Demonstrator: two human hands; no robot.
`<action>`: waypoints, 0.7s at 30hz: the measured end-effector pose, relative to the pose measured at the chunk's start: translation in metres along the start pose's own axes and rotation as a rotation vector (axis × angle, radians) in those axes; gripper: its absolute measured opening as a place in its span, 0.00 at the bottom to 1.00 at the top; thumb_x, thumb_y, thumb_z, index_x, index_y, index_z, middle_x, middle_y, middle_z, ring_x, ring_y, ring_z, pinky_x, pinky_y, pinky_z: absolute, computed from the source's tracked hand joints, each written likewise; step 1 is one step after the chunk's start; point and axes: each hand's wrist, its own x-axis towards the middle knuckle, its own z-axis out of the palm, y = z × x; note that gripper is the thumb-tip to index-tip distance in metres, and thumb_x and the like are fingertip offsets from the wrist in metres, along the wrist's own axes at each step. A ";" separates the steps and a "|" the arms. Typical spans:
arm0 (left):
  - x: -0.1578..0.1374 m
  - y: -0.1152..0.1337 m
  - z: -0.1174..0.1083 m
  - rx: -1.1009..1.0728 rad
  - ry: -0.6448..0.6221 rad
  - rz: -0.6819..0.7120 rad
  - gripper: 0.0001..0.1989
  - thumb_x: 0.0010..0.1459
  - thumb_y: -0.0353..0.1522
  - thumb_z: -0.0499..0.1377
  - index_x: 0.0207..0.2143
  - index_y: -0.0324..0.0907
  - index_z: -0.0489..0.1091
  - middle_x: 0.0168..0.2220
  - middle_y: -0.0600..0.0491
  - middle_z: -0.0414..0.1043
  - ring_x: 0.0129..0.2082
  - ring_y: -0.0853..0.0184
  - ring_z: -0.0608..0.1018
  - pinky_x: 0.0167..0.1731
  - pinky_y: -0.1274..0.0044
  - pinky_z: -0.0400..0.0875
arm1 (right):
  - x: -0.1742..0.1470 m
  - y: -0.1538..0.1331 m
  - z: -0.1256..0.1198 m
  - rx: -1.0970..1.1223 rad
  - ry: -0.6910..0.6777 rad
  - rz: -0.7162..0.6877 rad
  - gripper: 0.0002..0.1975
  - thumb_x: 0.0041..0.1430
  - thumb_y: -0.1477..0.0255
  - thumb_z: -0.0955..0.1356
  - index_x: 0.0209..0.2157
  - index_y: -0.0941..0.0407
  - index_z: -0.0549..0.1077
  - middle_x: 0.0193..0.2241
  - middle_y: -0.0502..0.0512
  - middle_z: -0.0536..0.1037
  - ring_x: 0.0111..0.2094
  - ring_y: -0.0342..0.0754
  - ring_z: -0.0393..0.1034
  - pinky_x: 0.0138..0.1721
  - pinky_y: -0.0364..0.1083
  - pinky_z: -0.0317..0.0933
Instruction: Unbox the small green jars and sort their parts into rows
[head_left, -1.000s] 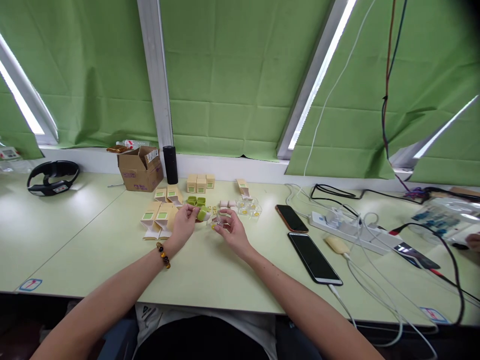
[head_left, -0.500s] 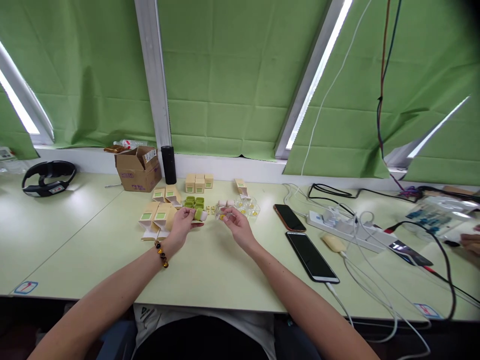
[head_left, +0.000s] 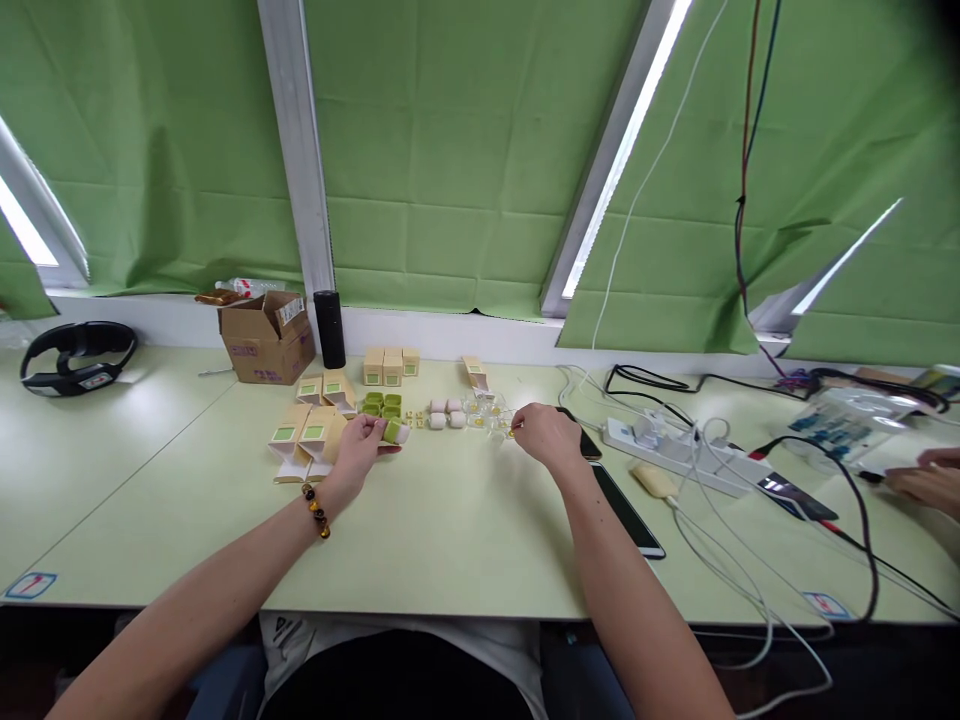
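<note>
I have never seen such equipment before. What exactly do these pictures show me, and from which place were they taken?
There is no robot here. A person works with two bare hands: the left hand and the right hand. Every picture comes from one camera worn on the person's head, looking forward and down.

On the table stand green containers, pale blocks, clear cups and small paper boxes. Farther left are a cardboard box and headphones; to the right, a power strip with cables.

The left hand holds a small green piece with a pale end. The right hand is beside the clear cups; whether it grips anything is hard to tell.
</note>
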 end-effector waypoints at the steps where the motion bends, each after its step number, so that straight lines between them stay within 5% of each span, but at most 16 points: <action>1: 0.000 0.000 0.000 0.003 -0.006 0.008 0.18 0.60 0.44 0.68 0.35 0.40 0.68 0.36 0.51 0.76 0.37 0.65 0.82 0.40 0.66 0.85 | 0.002 0.002 0.001 -0.020 -0.023 0.018 0.13 0.53 0.78 0.71 0.38 0.50 0.85 0.41 0.61 0.84 0.43 0.59 0.79 0.41 0.49 0.66; 9: -0.001 0.000 0.000 0.024 -0.021 0.034 0.20 0.59 0.46 0.68 0.35 0.40 0.68 0.34 0.52 0.76 0.36 0.65 0.82 0.39 0.65 0.85 | 0.012 0.006 0.016 -0.065 -0.145 0.046 0.15 0.52 0.78 0.72 0.40 0.49 0.84 0.45 0.62 0.83 0.48 0.61 0.79 0.45 0.53 0.69; 21: -0.004 0.005 0.004 0.011 -0.006 -0.025 0.17 0.61 0.42 0.68 0.35 0.39 0.68 0.35 0.52 0.77 0.36 0.67 0.82 0.42 0.67 0.84 | 0.013 0.009 0.017 -0.058 -0.146 0.044 0.15 0.53 0.77 0.72 0.41 0.47 0.84 0.47 0.61 0.83 0.48 0.61 0.79 0.45 0.53 0.67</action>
